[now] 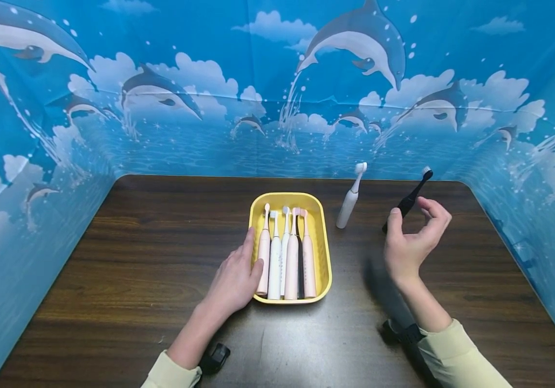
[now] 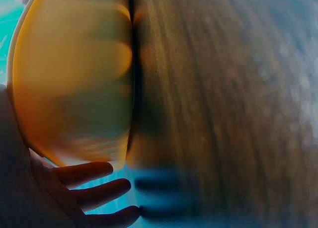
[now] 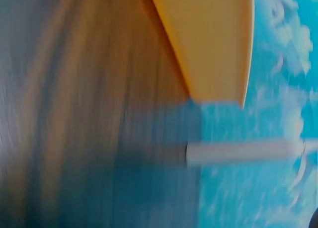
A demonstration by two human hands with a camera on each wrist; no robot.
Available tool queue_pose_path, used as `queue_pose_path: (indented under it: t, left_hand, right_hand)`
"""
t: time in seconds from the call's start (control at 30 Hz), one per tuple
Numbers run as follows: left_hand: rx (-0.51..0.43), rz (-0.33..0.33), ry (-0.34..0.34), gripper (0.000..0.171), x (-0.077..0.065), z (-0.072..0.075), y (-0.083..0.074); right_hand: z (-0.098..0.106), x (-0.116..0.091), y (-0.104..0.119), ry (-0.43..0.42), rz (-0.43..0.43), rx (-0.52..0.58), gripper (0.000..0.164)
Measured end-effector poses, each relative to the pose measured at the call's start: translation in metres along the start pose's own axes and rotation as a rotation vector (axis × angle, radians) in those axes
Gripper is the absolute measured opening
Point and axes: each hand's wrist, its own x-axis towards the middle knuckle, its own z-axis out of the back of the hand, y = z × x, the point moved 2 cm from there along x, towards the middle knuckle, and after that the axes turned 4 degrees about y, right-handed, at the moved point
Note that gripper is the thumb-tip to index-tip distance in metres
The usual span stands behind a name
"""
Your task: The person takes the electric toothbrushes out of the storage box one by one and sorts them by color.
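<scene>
A yellow basket [image 1: 326,264] holds several electric toothbrushes, among them a pink one [image 1: 308,264], a white one [image 1: 274,269] and a slim black one [image 1: 300,269]. My left hand [image 1: 233,277] rests against its left side, thumb by the rim; in the left wrist view its fingers [image 2: 102,193] are spread and fairly straight. To the right of the basket, a white electric toothbrush [image 1: 348,207] stands upright. Farther right stands a black electric toothbrush [image 1: 408,202]. My right hand [image 1: 413,245] is in front of it, thumb and forefinger apart on either side; no grip shows.
Dark wood-grain table [image 1: 160,231] lies under everything. A blue dolphin-print sheet [image 1: 219,134] rises behind it and along both sides. Each wrist carries a black strapped device [image 1: 215,357]. The right wrist view is blurred and catches the white toothbrush [image 3: 238,152].
</scene>
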Motion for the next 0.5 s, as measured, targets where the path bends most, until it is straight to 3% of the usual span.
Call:
queue_pose_path:
  t: [0.1, 0.2, 0.37, 0.5]
  left_hand:
    - [-0.003, -0.003, -0.003, 0.073, 0.0, 0.0, 0.0]
    - [-0.004, -0.016, -0.008, 0.073, 0.0, 0.0, 0.0]
    - [0.001, -0.022, -0.009, 0.074, 0.0, 0.001, 0.0]
    - [0.001, -0.017, -0.004, 0.073, -0.001, 0.001, 0.0]
  right_hand:
    - [-0.011, -0.013, 0.02, 0.054, 0.098, 0.052, 0.035]
    - [-0.021, -0.025, 0.031, 0.167, 0.159, 0.111, 0.037]
    - [-0.042, -0.053, 0.043, 0.485, 0.152, 0.232, 0.046]
    - [-0.056, -0.079, 0.048, 0.74, 0.119, 0.201, 0.056]
